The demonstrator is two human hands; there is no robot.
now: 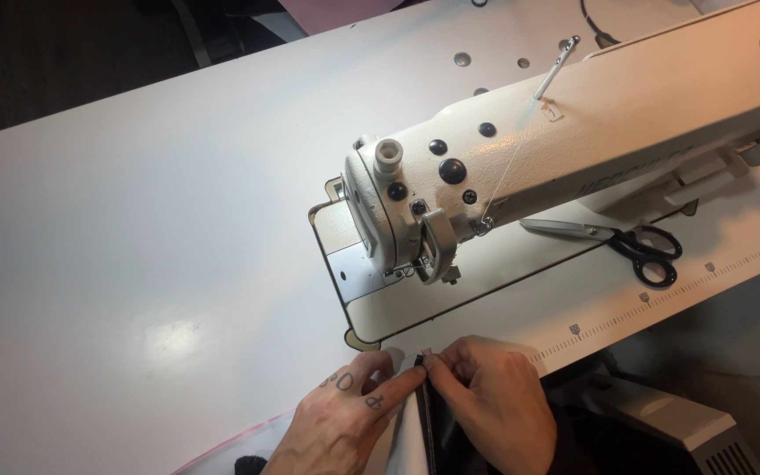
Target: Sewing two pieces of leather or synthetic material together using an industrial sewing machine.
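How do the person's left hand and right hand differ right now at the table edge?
The left hand lies flatter, fingers stretched toward the white fabric, while the right hand is curled, fingertips pinching the fabric's top edge. The left hand has dark marks on its fingers; the right hand shows none. The left hand lies over the white table, the right over dark fabric. Both meet at the same fabric edge.

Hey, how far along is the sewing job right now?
Early, by the look of it. Done: the sewing machine is threaded and the scissors lie set aside on the table. In hand: the left hand and right hand pinch the corner of a white fabric piece with a dark edge at the table's near edge. Left: the fabric isn't under the presser foot yet.
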